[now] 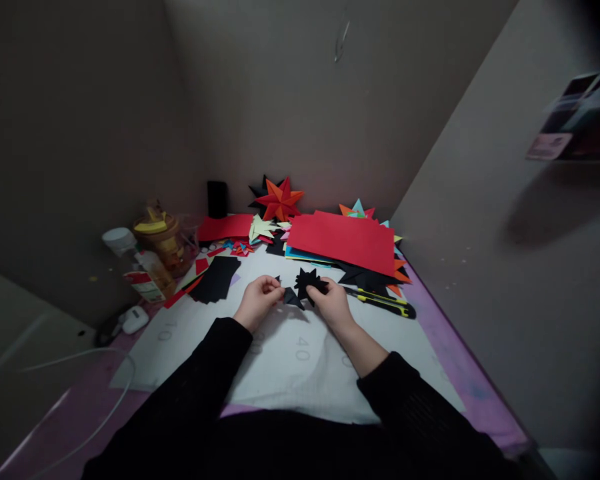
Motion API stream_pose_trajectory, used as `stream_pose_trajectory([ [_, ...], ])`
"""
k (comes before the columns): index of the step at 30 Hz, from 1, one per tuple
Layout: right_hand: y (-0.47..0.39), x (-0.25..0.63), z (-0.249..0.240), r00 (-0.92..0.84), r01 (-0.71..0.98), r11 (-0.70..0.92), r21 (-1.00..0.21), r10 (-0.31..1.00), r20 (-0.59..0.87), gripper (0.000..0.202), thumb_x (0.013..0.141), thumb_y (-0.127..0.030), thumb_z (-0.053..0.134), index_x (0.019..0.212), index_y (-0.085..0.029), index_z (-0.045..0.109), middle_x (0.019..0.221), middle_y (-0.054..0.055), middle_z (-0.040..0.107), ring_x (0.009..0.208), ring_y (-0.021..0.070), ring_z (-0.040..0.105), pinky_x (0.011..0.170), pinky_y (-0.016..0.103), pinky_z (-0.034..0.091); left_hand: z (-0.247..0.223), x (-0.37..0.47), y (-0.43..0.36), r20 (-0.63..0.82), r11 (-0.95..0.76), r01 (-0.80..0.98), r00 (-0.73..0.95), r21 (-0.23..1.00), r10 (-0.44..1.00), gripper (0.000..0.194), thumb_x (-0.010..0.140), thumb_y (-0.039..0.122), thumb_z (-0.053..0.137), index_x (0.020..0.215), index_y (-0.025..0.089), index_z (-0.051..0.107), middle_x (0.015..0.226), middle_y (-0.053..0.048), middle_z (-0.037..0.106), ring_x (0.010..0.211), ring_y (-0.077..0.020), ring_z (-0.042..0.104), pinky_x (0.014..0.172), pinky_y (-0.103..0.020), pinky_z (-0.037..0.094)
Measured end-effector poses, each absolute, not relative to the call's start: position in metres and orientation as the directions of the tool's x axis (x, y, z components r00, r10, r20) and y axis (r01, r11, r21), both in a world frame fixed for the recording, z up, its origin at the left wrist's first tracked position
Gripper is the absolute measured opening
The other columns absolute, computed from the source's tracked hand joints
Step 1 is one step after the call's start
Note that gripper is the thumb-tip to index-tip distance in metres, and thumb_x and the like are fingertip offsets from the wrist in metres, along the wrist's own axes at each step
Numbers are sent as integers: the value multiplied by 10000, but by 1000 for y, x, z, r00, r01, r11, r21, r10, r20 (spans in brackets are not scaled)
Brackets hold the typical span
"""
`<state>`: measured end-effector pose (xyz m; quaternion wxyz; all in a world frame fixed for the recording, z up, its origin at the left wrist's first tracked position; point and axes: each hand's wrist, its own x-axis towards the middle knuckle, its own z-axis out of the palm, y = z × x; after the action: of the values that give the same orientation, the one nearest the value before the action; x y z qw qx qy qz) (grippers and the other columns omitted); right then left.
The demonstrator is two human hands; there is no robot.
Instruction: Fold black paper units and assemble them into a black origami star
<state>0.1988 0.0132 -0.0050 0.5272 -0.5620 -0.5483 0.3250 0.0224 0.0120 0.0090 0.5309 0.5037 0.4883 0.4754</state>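
Over the middle of the white sheet (280, 387), my right hand (333, 303) pinches a small black folded-paper star (307, 283) with many points. My left hand (261, 300) is closed, thumb against fingers, on a dark folded paper piece (293, 297) just left of the star. Whether this piece touches the star I cannot tell. Right of my right hand lies a black and yellow utility knife (383, 302). Several black paper strips (216, 280) lie fanned to the left of my left hand.
Red paper sheets (343, 241) are stacked behind my hands. An orange-red paper star (280, 199) leans on the back wall. At the left stand a white-capped bottle (147, 273) and a yellow-lidded brown cup (163, 243). A white cable (130, 367) loops near the front left.
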Motion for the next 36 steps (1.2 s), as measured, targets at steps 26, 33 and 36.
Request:
stream_pose_trajectory([
  [26,9,194,0,136,339,189,-922,960,246,136,644,-295,577,622,-166,539,570,-5,546,570,149,496,556,251,378,9,18,15,77,-80,-59,-52,995,996,195,672,233,635,830,129,684,736,-42,671,609,-105,577,583,-214,467],
  [33,10,195,-1,146,329,176,-928,961,234,138,644,-297,574,657,-160,562,586,2,567,579,155,507,557,252,383,10,20,14,-5,2,-45,-55,999,998,216,669,196,601,845,114,698,690,-46,667,624,-120,586,602,-222,455],
  [36,10,196,-1,147,326,177,-929,961,235,135,648,-294,570,660,-160,562,589,3,568,582,155,507,556,250,383,11,20,14,-27,23,-85,-47,996,999,229,664,211,618,853,110,698,716,-57,679,647,-129,597,621,-228,458],
])
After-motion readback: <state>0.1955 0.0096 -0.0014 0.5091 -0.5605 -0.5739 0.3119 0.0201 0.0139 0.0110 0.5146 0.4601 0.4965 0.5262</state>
